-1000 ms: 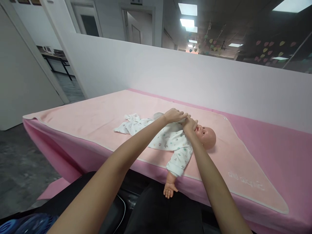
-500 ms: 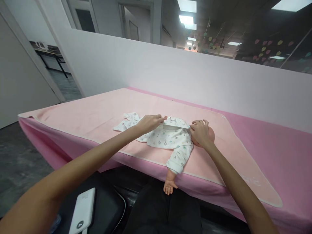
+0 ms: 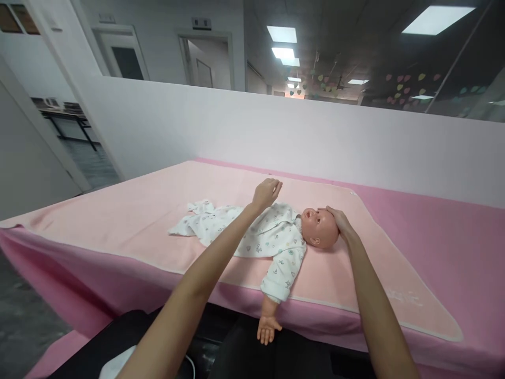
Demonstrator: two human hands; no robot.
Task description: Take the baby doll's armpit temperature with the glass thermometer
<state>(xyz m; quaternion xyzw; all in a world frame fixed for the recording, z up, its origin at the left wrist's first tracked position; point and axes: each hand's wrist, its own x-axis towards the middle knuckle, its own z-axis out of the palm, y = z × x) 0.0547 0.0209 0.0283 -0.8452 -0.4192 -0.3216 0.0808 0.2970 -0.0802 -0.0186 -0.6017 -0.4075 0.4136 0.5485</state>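
A baby doll (image 3: 319,227) lies on its back, its head to the right and its mouth open. It wears a white patterned baby outfit (image 3: 254,239), closed over the chest. My left hand (image 3: 268,192) is at the chest's far side with its fingers curled; whether anything is in them is hidden. My right hand (image 3: 338,220) lies along the crown of the doll's head, fingers stretched over its far side. The doll's near arm (image 3: 269,318) hangs past the table edge, palm showing. Its far arm is hidden.
Under the doll is a peach mat (image 3: 138,210) on a pink table cover (image 3: 453,237). A white partition (image 3: 236,126) rises behind the table. A black seat (image 3: 114,331) with a white device (image 3: 116,363) on it stands at the lower left.
My left hand has let go of the raised garment edge and moved up and right. My right hand has moved from the collar to the crown. The doll's face now shows; the view tilted up.
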